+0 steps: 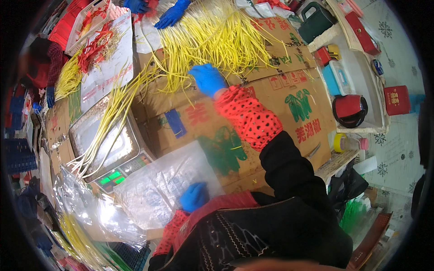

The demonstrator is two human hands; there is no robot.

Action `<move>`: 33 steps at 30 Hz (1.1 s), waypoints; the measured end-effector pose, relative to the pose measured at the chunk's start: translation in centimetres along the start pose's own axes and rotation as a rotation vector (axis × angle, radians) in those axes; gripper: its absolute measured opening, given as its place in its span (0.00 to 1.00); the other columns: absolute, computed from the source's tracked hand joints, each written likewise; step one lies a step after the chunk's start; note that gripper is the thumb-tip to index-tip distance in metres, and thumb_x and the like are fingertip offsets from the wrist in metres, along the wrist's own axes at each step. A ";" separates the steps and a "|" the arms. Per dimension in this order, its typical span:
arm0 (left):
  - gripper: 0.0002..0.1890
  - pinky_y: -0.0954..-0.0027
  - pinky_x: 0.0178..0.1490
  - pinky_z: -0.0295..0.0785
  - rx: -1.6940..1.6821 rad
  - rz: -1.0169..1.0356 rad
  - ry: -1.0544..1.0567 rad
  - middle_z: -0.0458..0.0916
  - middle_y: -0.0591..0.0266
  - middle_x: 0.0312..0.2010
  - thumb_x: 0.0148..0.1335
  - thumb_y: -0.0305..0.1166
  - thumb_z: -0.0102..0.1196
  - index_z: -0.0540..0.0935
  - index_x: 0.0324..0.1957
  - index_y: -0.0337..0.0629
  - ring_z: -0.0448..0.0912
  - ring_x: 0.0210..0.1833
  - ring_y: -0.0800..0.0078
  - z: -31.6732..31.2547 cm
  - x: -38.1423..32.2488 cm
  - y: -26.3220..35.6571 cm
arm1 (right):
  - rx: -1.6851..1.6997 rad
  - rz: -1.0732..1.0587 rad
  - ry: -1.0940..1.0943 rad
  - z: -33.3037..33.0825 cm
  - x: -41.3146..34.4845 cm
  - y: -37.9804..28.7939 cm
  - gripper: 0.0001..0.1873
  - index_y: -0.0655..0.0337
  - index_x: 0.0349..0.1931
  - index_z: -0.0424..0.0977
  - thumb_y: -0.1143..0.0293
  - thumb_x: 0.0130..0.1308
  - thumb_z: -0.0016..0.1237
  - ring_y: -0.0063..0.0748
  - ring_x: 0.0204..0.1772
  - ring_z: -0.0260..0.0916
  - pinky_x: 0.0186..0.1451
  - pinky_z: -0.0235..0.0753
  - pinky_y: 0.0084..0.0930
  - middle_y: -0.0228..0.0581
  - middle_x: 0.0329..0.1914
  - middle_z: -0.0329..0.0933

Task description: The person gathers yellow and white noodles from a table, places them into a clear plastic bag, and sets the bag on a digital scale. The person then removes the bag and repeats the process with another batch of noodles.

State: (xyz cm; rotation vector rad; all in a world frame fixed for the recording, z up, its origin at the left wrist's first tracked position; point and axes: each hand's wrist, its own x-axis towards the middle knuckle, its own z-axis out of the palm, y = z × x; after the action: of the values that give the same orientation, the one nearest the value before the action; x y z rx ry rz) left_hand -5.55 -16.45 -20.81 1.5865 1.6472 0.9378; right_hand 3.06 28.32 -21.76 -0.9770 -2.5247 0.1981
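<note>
My right hand (207, 79), in a blue glove, reaches to the lower edge of a broad pile of yellow chives (217, 40). Its back faces up, and the palm and any grip on the leaves are hidden. Close to my body, my left hand (195, 197), gloved in blue too, is curled over a translucent plastic sheet (169, 179); whether it pinches the sheet I cannot tell. A loose bunch of chives (117, 108) lies across the metal pan of a digital scale (117, 145), pale stem ends toward me. The scale's display (112, 176) glows green.
Another person's blue-gloved hands (173, 15) are at the pile's far side. A further person (44, 64) stands at the left. Clear plastic bags (98, 206) lie below the scale. Printed cardboard (271, 115) covers the table, with a knife (313, 150) and a red kettle (349, 110) at the right.
</note>
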 end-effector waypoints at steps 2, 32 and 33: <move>0.18 0.62 0.41 0.80 0.038 0.032 -0.002 0.83 0.50 0.42 0.58 0.25 0.61 0.82 0.52 0.42 0.83 0.41 0.57 0.0 0.1 -0.3 | -0.043 0.112 0.030 0.3 -0.3 -0.4 0.17 0.48 0.54 0.77 0.65 0.64 0.49 0.47 0.55 0.72 0.53 0.75 0.44 0.31 0.56 0.76; 0.16 0.59 0.40 0.81 0.054 -0.062 0.007 0.84 0.52 0.43 0.59 0.28 0.59 0.84 0.50 0.50 0.85 0.40 0.53 0.1 -0.4 -0.2 | -0.037 -0.201 0.079 3.5 0.1 -9.9 0.17 0.44 0.53 0.78 0.59 0.64 0.51 0.45 0.60 0.68 0.61 0.64 0.50 0.32 0.60 0.74; 0.16 0.59 0.40 0.81 0.033 -0.061 0.010 0.84 0.52 0.43 0.59 0.28 0.59 0.84 0.50 0.50 0.85 0.40 0.53 0.2 -0.4 -0.2 | -0.057 -0.156 0.071 3.7 -0.1 -9.6 0.16 0.43 0.52 0.79 0.58 0.63 0.51 0.44 0.61 0.67 0.61 0.63 0.50 0.31 0.59 0.74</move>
State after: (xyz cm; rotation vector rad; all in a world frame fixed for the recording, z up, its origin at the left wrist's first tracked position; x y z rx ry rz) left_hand -5.52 -16.88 -21.11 1.5463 1.7163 0.8923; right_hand -4.38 21.21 -22.44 -0.7888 -2.5395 0.0446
